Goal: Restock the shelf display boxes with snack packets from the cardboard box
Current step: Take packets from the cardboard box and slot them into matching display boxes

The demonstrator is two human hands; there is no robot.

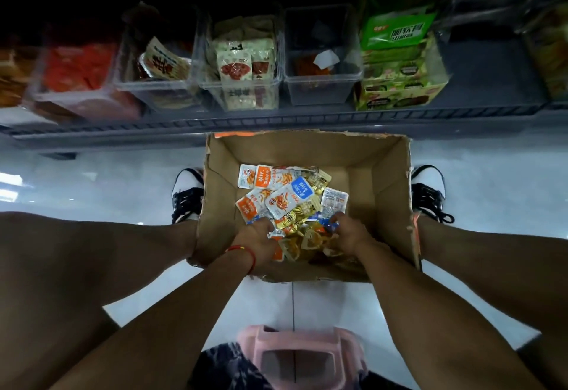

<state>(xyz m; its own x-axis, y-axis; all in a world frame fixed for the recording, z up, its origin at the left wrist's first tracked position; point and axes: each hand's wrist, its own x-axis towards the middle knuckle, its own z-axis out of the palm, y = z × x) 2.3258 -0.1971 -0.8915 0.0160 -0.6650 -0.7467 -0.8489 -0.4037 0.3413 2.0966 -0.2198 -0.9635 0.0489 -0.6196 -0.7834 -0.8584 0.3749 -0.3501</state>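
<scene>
Head-camera view: a person sits low on a pink stool (299,356) with an open cardboard box (384,180) on the pale floor between their shoes, and both hands are down inside it. The left hand (256,240), with a red string bracelet (246,253) at the wrist, has its fingers curled into the heap of snack packets (285,196) at the near side of the box; the right hand (349,231) is just beside it, fingers likewise curled down among gold and orange packets. The two hands are apart, with a few packets showing between them. How many packets each hand holds cannot be told, since the fingertips are buried in the pile. The packets lie loose on the bottom of the box: white ones with orange or blue labels toward the far side, gold ones nearer the hands. Beyond the box runs a grey shelf (276,120) carrying a row of display boxes. From the left stand a clear bin of red packets (80,73), a clear bin (156,66) with a few red-and-white packets, a clear bin of cream packets (246,63) packed upright, a nearly bare clear bin (321,60) with something red and a white scrap at the bottom, and a green carton (399,82) of green packets. The shelf's far ends are dim and blurred.
</scene>
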